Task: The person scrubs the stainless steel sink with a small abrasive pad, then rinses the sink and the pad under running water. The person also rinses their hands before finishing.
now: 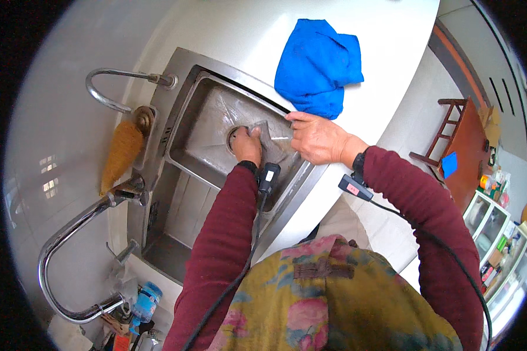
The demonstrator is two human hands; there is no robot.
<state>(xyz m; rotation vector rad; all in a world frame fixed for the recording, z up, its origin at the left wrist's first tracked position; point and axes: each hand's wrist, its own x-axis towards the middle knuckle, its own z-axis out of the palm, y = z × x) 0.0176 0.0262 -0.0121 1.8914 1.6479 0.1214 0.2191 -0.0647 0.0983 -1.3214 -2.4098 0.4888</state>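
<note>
My left hand (pixel 248 148) is down in a stainless-steel sink basin (pixel 211 103), its fingertips at the round drain (pixel 232 137). A wet-looking grey cloth (pixel 272 147) is pinched at its thumb side and trails along the basin floor; my palm and part of the drain are hidden. My right hand (pixel 318 138) grips the sink's near rim (pixel 305 169) with bent fingers, close to a crumpled blue cloth (pixel 318 68) on the white countertop (pixel 241 26). Both wrists wear black bands with small cabled devices.
A thin curved faucet (pixel 110 72) and a larger chrome faucet (pixel 55 245) rise along the wall side. Between them leans a tapered brown loofah-like scrubber (pixel 120 153). A second basin (pixel 186 208) adjoins the first. A blue-labelled bottle (pixel 147 302) stands beyond, and a wooden table (pixel 467 140) is at right.
</note>
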